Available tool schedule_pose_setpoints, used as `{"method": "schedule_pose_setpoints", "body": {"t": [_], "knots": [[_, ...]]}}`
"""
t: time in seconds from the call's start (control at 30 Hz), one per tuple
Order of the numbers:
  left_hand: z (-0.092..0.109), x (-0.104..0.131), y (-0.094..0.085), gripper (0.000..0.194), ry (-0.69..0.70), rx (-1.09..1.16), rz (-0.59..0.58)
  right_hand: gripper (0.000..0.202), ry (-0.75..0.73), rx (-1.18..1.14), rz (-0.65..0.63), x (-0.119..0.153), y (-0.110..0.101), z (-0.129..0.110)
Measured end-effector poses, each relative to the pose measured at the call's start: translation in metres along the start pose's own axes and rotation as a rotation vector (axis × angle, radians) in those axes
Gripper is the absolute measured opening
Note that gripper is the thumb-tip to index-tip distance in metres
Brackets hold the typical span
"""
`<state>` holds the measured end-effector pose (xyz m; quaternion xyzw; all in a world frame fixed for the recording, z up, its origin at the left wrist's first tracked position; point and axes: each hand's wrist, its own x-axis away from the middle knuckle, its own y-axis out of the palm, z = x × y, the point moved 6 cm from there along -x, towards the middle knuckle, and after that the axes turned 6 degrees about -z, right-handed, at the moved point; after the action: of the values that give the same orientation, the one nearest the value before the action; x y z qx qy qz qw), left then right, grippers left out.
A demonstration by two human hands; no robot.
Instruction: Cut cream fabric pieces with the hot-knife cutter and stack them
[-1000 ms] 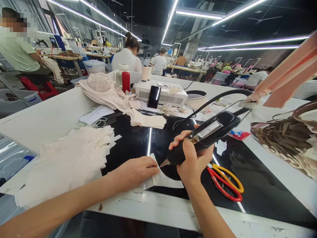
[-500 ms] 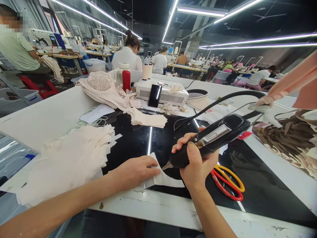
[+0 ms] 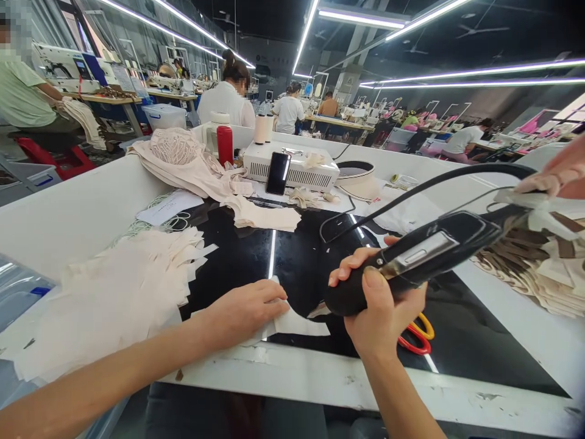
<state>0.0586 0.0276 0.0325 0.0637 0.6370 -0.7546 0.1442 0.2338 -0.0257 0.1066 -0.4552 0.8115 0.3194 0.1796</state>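
Observation:
My right hand [image 3: 381, 305] is wrapped round a black handheld tool [image 3: 420, 253] with a silver strip, held tilted above the black mat [image 3: 461, 329]; a cable runs from its far end. My left hand [image 3: 249, 311] lies on a small pale fabric piece [image 3: 304, 326] at the mat's near edge, its fingers together, pressing the piece. Left of it spreads a heap of cream fabric pieces [image 3: 123, 286]. Red and yellow scissor handles [image 3: 418, 338] show partly behind my right wrist. Another person's hand [image 3: 555, 177] touches the tool's far end.
Behind the mat are a phone [image 3: 278, 173], a white vented box [image 3: 297, 167], a red bottle [image 3: 225, 145] and a beige lace garment [image 3: 178, 152]. Brown and cream strips [image 3: 530, 262] lie at right. People sit at sewing machines beyond the white table wall.
My right hand and the tool have moved right, covering more of the scissor handles. The view has shifted slightly, and the other person's hand appears farther right. My left hand still presses the fabric.

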Motion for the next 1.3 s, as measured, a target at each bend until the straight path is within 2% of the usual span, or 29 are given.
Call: {"method": "schedule_pose_setpoints", "body": {"t": [0.13, 0.23, 0.33, 0.5, 0.8, 1.07, 1.3], "knots": [[0.016, -0.006, 0.001, 0.042, -0.011, 0.022, 0.015, 0.038, -0.018, 0.035, -0.003, 0.006, -0.012, -0.008], [0.028, -0.01, 0.007, 0.042, -0.012, 0.016, -0.039, 0.037, -0.037, 0.066, -0.009, 0.01, -0.018, -0.011], [0.034, -0.01, 0.013, 0.035, -0.048, -0.041, -0.085, 0.039, -0.049, 0.079, -0.011, 0.014, -0.021, -0.011], [0.035, -0.007, 0.015, 0.029, -0.101, -0.118, -0.075, 0.039, -0.041, 0.079, -0.017, 0.018, -0.021, -0.011], [0.034, -0.003, 0.013, 0.03, -0.105, -0.036, -0.027, 0.039, -0.017, 0.073, -0.004, 0.019, -0.021, -0.011], [0.031, -0.001, 0.015, 0.031, -0.134, 0.008, -0.054, 0.044, 0.004, 0.026, 0.023, 0.01, -0.006, -0.004], [0.031, -0.002, 0.015, 0.031, -0.146, 0.027, -0.066, 0.046, 0.037, 0.014, -0.03, 0.012, 0.002, 0.009]]}}
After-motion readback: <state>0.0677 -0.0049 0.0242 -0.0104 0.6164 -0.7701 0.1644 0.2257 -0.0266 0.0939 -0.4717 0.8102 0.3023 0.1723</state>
